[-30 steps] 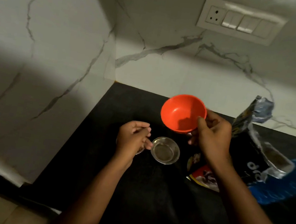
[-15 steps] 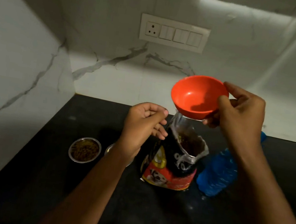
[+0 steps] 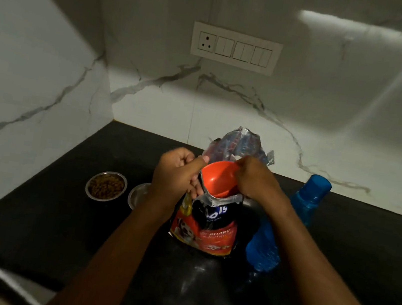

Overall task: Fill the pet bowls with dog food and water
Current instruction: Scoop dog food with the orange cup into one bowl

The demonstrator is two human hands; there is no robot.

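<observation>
One steel bowl (image 3: 106, 186) at the left already holds dog food, while the second steel bowl (image 3: 138, 195), half hidden behind the left arm, looks empty and the blue bottle (image 3: 286, 224) at the right stands unused, so water seems left to do. Half a second ago the orange bowl (image 3: 219, 179) hung above the food bag (image 3: 210, 222); now the right hand (image 3: 256, 179), closed on its rim, has it inside the bag's mouth, which the left hand (image 3: 178, 175) pinches open.

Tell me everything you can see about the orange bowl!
The orange bowl is small, round, smooth and looks like plastic. It is tilted on its side, its hollow facing the camera, and looks empty. It sits partly inside the open top of the dog food bag, whose torn silver edge hides its lower part. The right hand grips its upper right rim, while the left hand holds the bag's edge beside it.
</observation>
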